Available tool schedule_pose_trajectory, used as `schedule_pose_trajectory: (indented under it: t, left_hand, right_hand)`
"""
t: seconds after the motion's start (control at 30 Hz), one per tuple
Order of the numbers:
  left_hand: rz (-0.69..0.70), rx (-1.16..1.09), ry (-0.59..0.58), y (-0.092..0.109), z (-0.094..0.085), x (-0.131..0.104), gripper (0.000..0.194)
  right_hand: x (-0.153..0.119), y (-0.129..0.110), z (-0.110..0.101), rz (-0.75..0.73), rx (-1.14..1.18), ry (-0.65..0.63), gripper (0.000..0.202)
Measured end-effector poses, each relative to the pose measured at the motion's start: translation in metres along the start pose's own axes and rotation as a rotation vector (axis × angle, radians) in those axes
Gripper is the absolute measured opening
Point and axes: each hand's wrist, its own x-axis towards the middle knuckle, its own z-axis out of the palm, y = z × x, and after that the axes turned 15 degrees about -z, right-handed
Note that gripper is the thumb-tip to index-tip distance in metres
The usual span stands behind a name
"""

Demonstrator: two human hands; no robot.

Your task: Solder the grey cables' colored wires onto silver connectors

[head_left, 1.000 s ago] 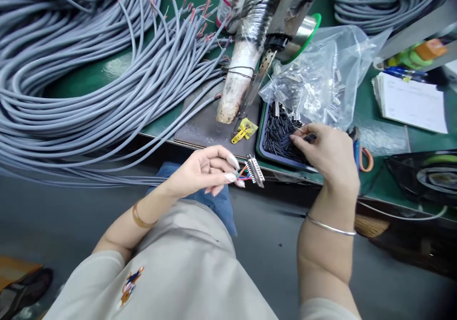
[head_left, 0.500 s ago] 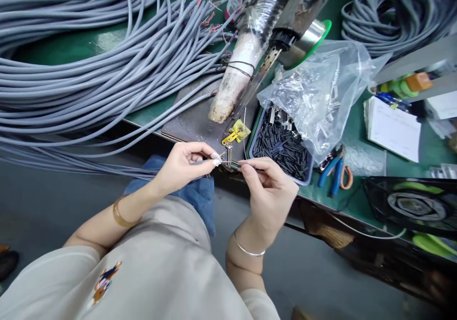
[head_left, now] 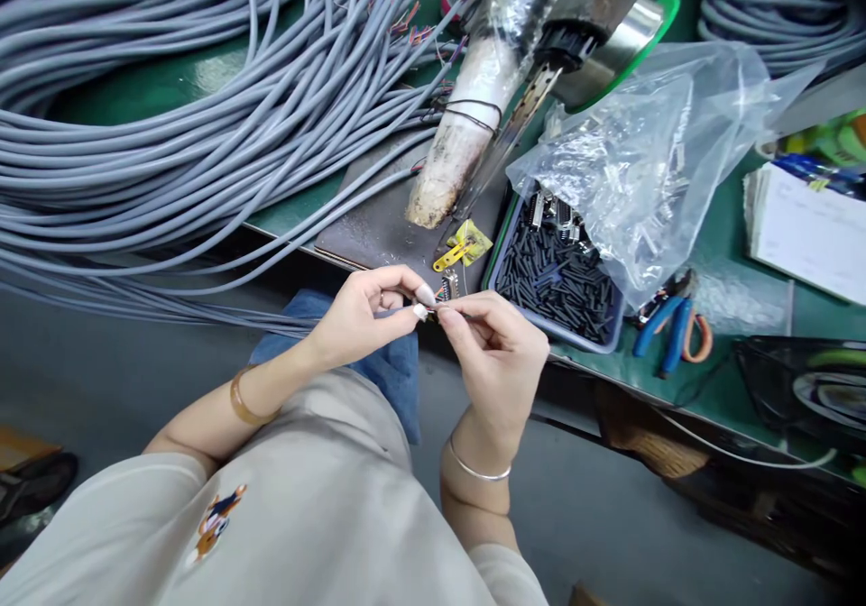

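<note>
My left hand [head_left: 379, 313] is closed in a pinch on a thin wire by a multi-pin metal connector [head_left: 450, 284]. Thin coloured wires run to the connector's side. My right hand [head_left: 497, 349] is closed too, thumb and forefinger meeting the left fingertips just below the connector. A small dark piece, like the short black tubes in the bin, sits at the right fingertips; most of it is hidden. Beyond the connector, a yellow clip [head_left: 452, 256] lies on a dark board [head_left: 365, 218] at the table edge.
Grey cables [head_left: 203, 173] cover the left. A white-wrapped duct [head_left: 466, 119] and a soldering iron [head_left: 520, 119] slant down overhead. To the right are a bin [head_left: 492, 263] of short black tubes, a plastic bag [head_left: 649, 155], blue-handled cutters [head_left: 675, 335] and a solder reel [head_left: 626, 51].
My right hand has moved left, so its fingertips now meet those of my left hand. The gap between them, where the wire and dark piece showed, has closed. The view has shifted slightly.
</note>
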Motion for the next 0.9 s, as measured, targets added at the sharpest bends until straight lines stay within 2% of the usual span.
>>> schedule_pose_trajectory:
  t: [0.13, 0.17, 0.27, 0.3, 0.47, 0.6, 0.67, 0.73, 0.8, 0.9]
  left_hand:
    - [-0.047, -0.213, -0.171, -0.007, -0.004, 0.0, 0.017]
    - [-0.061, -0.235, -0.194, -0.009, -0.005, 0.0, 0.017]
    - [-0.083, -0.209, -0.226, -0.009, -0.008, -0.002, 0.017]
    - [-0.077, -0.187, -0.231, -0.008, -0.008, -0.002, 0.018]
    - [0.046, -0.081, -0.166, -0.004, -0.007, -0.003, 0.017]
    - [0.105, 0.046, -0.148, -0.001, -0.004, -0.007, 0.013]
    - [0.093, 0.091, -0.089, 0.0, -0.002, -0.009, 0.014]
    - [0.065, 0.072, -0.015, 0.002, 0.0, -0.009, 0.017]
    - [0.028, 0.016, 0.042, 0.003, 0.0, -0.006, 0.02]
    - [-0.032, -0.064, 0.098, 0.004, -0.003, 0.0, 0.025]
  right_hand:
    - [-0.008, -0.002, 0.003, -0.112, -0.121, -0.052, 0.005]
    - [-0.01, -0.001, 0.001, -0.102, -0.125, -0.016, 0.011]
    - [-0.013, 0.002, -0.007, -0.018, -0.135, 0.199, 0.029]
    - [-0.012, 0.003, -0.009, 0.017, -0.144, 0.225, 0.031]
    - [-0.003, 0.005, -0.015, 0.171, -0.024, 0.007, 0.023]
    - [0.002, 0.006, -0.008, 0.242, 0.196, -0.012, 0.022]
    - [0.002, 0.005, -0.004, 0.234, 0.192, -0.009, 0.019]
    - [0.001, 0.004, -0.001, 0.172, 0.073, 0.067, 0.015]
    - [0.0, 0.003, 0.001, 0.067, -0.019, 0.214, 0.015]
    - [-0.002, 0.002, 0.002, -0.079, 0.063, 0.436, 0.016]
